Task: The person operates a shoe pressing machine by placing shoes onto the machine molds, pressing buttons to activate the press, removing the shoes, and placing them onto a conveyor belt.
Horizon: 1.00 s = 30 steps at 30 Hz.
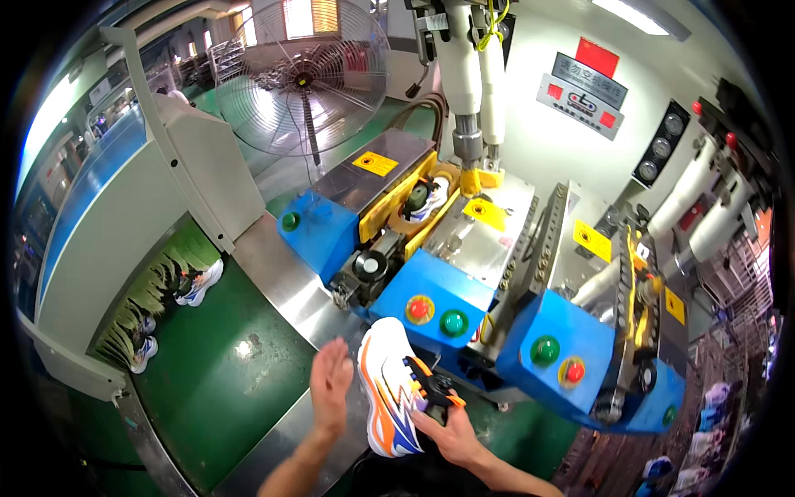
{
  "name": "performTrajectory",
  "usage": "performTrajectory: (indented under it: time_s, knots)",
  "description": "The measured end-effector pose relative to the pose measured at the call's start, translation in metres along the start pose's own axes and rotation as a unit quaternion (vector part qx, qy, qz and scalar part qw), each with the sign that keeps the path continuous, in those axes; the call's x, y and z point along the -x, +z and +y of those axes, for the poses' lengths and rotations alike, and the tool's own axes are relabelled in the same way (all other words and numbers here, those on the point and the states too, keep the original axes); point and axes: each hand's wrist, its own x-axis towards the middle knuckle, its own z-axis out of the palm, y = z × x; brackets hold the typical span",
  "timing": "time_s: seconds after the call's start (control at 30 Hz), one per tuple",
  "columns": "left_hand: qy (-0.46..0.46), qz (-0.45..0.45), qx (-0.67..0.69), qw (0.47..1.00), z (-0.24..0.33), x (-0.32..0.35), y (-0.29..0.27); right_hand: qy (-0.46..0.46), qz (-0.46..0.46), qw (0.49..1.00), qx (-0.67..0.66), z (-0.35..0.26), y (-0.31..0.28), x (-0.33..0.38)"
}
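Observation:
A running shoe (387, 389), white with orange, blue and purple patches and a black collar, is tilted on its side in front of me, toe pointing away. My right hand (454, 432) holds it by the collar side, thumb on the upper. Just left of the sole, my left hand (330, 385) is raised with its fingers stretched out, seemingly apart from the shoe and holding nothing. Beyond the shoe stands a blue and metal press with a red button (420, 310) and a green button (454, 323). Another shoe (426, 200) sits between its yellow pads.
At left, shoes (199, 283) stand on a green conveyor belt (240, 348) by a bristle curtain (157, 286). A second press station (555, 348) is at right, with a rack of shoes (704, 439) beyond. A large fan (304, 80) stands behind; press cylinders (462, 74) hang overhead.

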Motion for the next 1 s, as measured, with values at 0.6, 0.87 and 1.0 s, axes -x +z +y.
performTrajectory:
  time_s: [0.6, 0.87, 1.0]
  knots:
    - [-0.081, -0.342, -0.195, 0.916, -0.025, -0.477, 0.136, 0.092, 0.242, 0.959, 0.119, -0.054, -0.015, -0.117]
    - [-0.046, 0.022, 0.172, 0.984, 0.018, -0.272, -0.158, 0.227, 0.128, 0.959, -0.108, -0.105, -0.038, -0.379]
    - [-0.047, 0.157, 0.093, 0.982, 0.029, -0.190, -0.210, 0.087, 0.303, 0.917, 0.243, -0.049, -0.096, -0.494]
